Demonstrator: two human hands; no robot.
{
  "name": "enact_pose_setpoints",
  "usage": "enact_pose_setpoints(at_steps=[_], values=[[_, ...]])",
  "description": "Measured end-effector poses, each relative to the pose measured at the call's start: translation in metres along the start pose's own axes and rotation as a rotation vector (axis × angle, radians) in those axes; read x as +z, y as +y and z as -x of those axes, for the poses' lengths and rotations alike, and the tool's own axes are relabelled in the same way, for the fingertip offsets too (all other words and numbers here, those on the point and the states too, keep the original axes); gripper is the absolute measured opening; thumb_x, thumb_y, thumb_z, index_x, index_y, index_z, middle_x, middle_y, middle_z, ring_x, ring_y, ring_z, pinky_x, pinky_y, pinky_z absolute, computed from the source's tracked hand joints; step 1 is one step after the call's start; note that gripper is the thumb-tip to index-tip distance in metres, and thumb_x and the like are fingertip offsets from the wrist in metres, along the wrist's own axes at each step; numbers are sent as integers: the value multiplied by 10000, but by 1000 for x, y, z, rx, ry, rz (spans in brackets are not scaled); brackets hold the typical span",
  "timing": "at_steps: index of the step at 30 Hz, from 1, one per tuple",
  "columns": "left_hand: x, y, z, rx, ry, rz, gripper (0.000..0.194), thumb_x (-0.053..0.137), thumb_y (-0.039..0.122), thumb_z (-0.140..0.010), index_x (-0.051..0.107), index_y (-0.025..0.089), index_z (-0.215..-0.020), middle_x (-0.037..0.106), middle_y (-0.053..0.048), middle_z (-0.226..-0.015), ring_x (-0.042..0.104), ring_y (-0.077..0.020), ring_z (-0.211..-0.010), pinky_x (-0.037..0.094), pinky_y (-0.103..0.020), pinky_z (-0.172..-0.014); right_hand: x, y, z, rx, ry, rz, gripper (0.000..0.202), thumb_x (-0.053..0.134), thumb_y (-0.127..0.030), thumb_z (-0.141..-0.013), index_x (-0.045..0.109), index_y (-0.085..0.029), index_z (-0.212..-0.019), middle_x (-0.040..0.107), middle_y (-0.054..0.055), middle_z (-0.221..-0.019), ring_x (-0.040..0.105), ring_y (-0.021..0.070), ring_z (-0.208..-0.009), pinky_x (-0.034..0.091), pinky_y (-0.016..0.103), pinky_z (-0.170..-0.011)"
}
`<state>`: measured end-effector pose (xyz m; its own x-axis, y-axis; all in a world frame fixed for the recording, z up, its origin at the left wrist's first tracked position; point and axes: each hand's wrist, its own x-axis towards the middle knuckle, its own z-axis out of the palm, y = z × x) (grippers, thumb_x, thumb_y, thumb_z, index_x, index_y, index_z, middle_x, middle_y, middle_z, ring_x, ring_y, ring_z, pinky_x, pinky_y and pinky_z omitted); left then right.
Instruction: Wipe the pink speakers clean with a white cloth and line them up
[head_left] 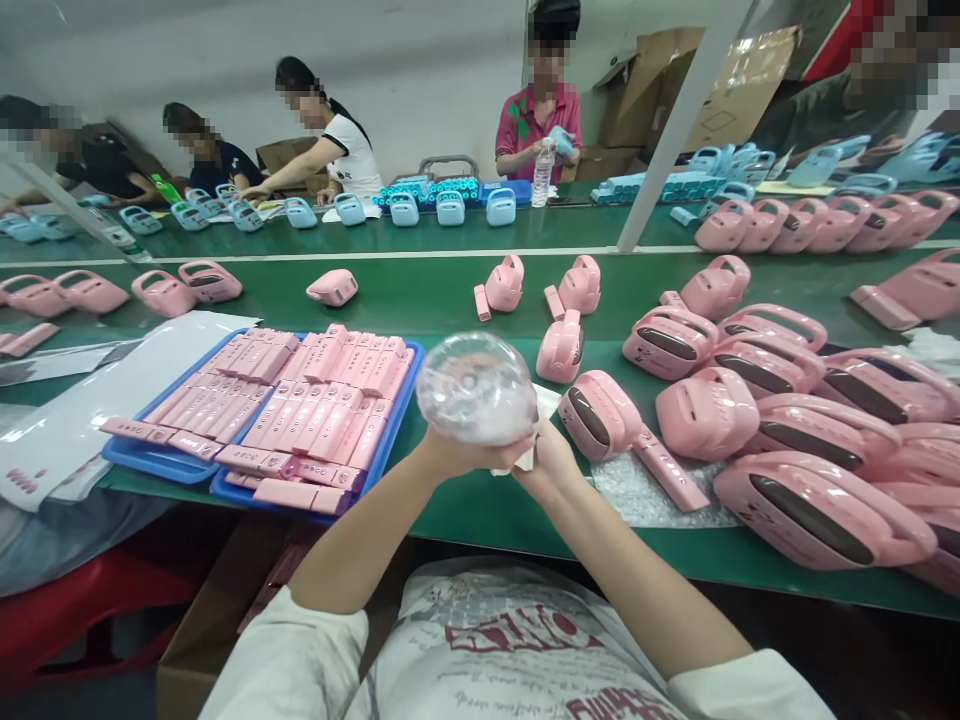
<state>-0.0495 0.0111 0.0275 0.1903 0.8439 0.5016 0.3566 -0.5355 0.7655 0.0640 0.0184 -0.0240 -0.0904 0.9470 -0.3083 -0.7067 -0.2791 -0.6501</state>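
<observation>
Clear plastic makes up the round container (476,390), maybe a bottle seen from one end, held up over the green bench (469,515). The left hand (461,455) is under its near side, with the fingers close together and bent around it, likely so it does not tip. The right hand (551,460) is just beside its lower right side, with bent fingers near a small pale scrap (517,462). I cannot tell if they pinch it, as the tips are hidden.

To the left, a blue tray (415,385) holds pink boxes (281,420) in tight rows, perhaps so they are easy to reach. To the right, a pink case with a handle (604,415) touches bubble wrap (622,500), which may save it from scratches.
</observation>
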Motion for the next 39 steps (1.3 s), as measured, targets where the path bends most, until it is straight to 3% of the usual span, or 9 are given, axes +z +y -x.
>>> enact_pose_setpoints(at_steps=[4, 10, 18, 22, 24, 27, 30, 33, 39], values=[[5, 2, -4, 2, 95, 158, 339, 734, 368, -608, 582, 225, -876, 688, -65, -931, 664, -250, -925, 570, -448, -901, -14, -9, 5, 138, 106, -92, 276, 423, -182, -948, 674, -162, -835, 735, 40, -802, 708, 175, -763, 599, 309, -726], [9, 4, -3, -28, 103, 233, 292, 750, 336, -600, 565, 205, -784, 692, -77, -925, 669, -246, -871, 589, -432, -827, -17, -16, 17, 232, 160, -141, 309, 406, -178, -939, 688, -163, -813, 760, 39, -770, 727, 162, -725, 610, 275, -719], [17, -2, 3, -38, 103, 198, 405, 742, 403, -634, 576, 209, -949, 682, -81, -968, 666, -262, -946, 574, -434, -860, -19, -14, 19, 236, 106, -130, 302, 410, -189, -926, 690, -161, -817, 755, 41, -748, 727, 169, -715, 610, 277, -727], [12, -1, 2, 159, -17, 173, 495, 750, 395, -689, 561, 248, -1123, 674, -66, -1070, 652, -251, -1031, 542, -433, -948, -15, -17, 13, 163, 55, -88, 149, 554, -204, -837, 692, -149, -829, 742, 46, -746, 711, 185, -679, 604, 287, -640], [2, 0, 5, 221, -96, 133, 746, 801, 471, -648, 481, 298, -1300, 604, -76, -1285, 587, -288, -1192, 504, -463, -1020, -14, -28, 11, 63, 80, -84, 90, 628, -181, -767, 679, -166, -840, 734, 15, -759, 705, 177, -697, 602, 292, -675], [-16, -9, 17, 78, -169, 31, 1118, 837, 565, -571, 265, 315, -1498, 320, -114, -1561, 409, -369, -1378, 414, -544, -1106, -17, -65, 11, -272, 192, -34, 129, 687, -185, -725, 671, -204, -851, 716, -46, -780, 695, 152, -753, 587, 309, -788], [-21, -33, 36, -110, -24, -163, 1043, 788, 532, -666, 240, 263, -1511, 293, -156, -1566, 313, -383, -1433, 278, -607, -1165, -24, -117, 17, -1101, 285, 388, 114, 714, -222, -751, 716, -198, -863, 715, -11, -899, 693, 174, -877, 546, 346, -865], [-10, -60, 48, -251, 95, -320, 939, 754, 497, -714, 294, 200, -1477, 356, -188, -1531, 333, -351, -1432, 300, -551, -1169, -23, -154, 19, -1608, 289, 757, 99, 743, -268, -753, 721, -271, -850, 692, -28, -787, 690, 188, -761, 546, 337, -722], [8, -88, 47, -128, 282, -360, 618, 562, 370, -874, 415, 120, -1420, 522, -195, -1423, 519, -298, -1313, 431, -420, -1095, 1, -133, -15, -1750, -86, 1478, 155, 582, -236, -870, 712, -172, -925, 726, 83, -841, 683, 212, -736, 538, 325, -644]])
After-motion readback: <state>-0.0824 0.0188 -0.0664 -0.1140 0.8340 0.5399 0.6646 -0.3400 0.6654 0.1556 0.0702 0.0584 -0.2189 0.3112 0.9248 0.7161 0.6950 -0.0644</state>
